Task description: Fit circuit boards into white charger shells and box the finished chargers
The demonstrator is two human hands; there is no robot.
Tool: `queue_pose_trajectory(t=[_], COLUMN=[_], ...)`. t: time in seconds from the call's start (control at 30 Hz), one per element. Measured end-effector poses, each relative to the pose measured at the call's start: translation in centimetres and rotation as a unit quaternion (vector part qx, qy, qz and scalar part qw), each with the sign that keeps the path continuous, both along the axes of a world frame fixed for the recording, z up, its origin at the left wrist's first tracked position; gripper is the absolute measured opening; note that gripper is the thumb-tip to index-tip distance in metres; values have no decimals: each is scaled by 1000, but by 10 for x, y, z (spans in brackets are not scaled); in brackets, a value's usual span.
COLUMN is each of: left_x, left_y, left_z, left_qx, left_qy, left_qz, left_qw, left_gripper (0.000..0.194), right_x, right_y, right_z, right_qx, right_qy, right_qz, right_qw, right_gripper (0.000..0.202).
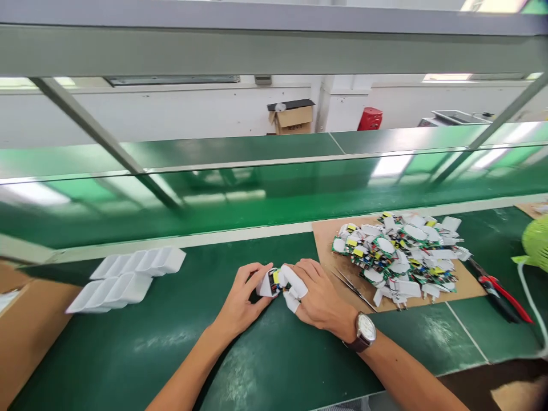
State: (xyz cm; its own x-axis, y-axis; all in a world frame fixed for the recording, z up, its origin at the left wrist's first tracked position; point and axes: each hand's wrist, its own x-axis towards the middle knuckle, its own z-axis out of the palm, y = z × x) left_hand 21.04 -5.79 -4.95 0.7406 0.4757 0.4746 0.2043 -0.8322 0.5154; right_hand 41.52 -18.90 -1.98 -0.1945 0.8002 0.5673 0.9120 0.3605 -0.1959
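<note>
Above the green bench, my left hand [242, 299] is closed around a white plastic housing [265, 287]. My right hand [319, 294], with a watch at the wrist, grips a small circuit board [276, 278] with a yellow component and dark parts. The board sits at the open end of the housing; how deep it goes in is hidden. White coverings, apparently finger cots [294, 281], wrap the thumb and forefinger of my right hand. Close to that hand, metal tweezers [354, 288] lie on a brown cardboard sheet [327, 251].
Several circuit boards with white plastic pieces form a heap [398, 254] on the cardboard. Red-handled pliers [503, 291] lie right of it, near a green fan [536, 242]. Two rows of white open housings [128, 279] stand left, beside a cardboard box [38, 331]. A green ledge [257, 200] runs behind.
</note>
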Motion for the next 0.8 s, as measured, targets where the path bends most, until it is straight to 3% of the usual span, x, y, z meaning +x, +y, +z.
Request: queue_pose_trajectory(t=[0.13, 0.23, 0.43, 0.63, 0.8], left_x=[-5, -6, -3, 1, 0], left_y=[1, 7, 5, -1, -4], left_z=[-5, -12, -10, -4, -4], left_qx=[47, 37, 35, 26, -19], left_qy=[-5, -4, 0, -15, -10], left_qz=[14, 8, 22, 29, 29], left_qw=[999, 999, 999, 999, 999], left_gripper=[48, 47, 47, 50, 56], right_x=[-1, 1, 2, 5, 7], right_y=[-3, 0, 2, 1, 0], right_z=[1, 0, 1, 3, 7], right_qx=[9, -15, -35, 28, 33], right_qy=[-66, -111, -101, -17, 29], right_qz=[-4, -13, -6, 10, 11], right_qw=[998, 994, 994, 999, 999], right_gripper=[37, 34, 37, 52, 66])
